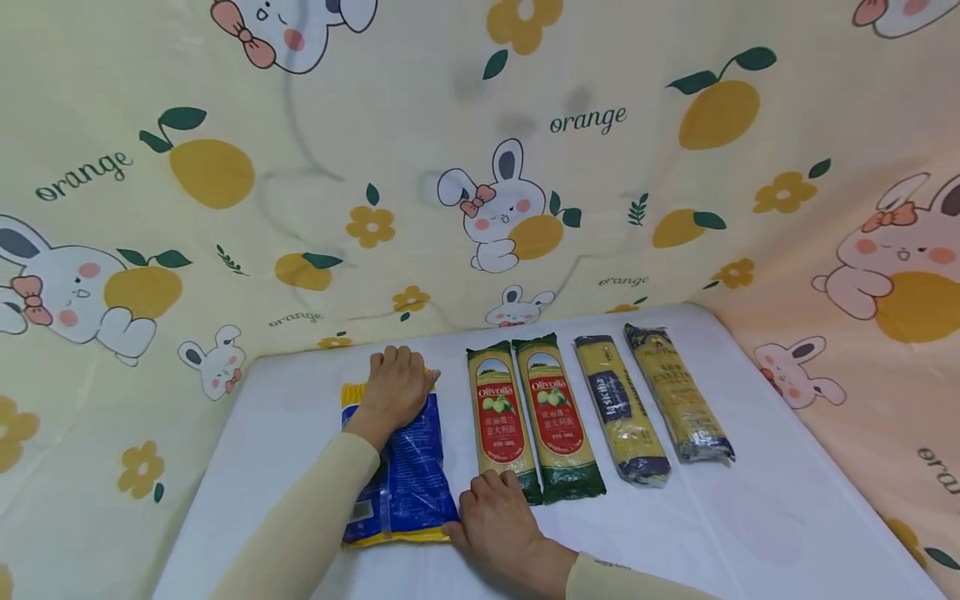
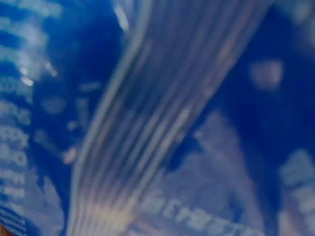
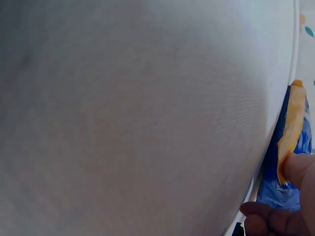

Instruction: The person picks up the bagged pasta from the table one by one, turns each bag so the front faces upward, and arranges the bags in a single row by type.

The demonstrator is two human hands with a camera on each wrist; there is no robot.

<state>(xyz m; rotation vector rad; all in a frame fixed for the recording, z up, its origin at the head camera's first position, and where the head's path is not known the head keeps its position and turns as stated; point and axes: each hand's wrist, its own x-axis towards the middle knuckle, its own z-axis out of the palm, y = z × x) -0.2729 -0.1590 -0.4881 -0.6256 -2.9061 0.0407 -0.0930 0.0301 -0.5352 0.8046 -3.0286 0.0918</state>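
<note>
A blue packet (image 1: pixel 412 479) with yellow ends lies on the white table, its printed, glossy back facing up. My left hand (image 1: pixel 395 387) grips its far end from above, with the fingers bent over the edge. At the packet's near right corner is my right hand (image 1: pixel 498 521); its thumb presses the yellow edge (image 3: pixel 291 123) and the fingers bend round beside it. Just beyond those fingers lie two green-ended Olivoilà spaghetti packs (image 1: pixel 501 417), (image 1: pixel 558 417). The left wrist view shows only the blurred packet surface with a ridged seam (image 2: pixel 147 113). The left fingertips are hidden.
Right of the spaghetti packs lie two more long pasta packs, one with a dark blue label (image 1: pixel 621 408) and one golden brown (image 1: pixel 678 392). White cloth covers the table (image 1: pixel 780 500). A patterned curtain (image 1: pixel 420 125) rises along the back and sides.
</note>
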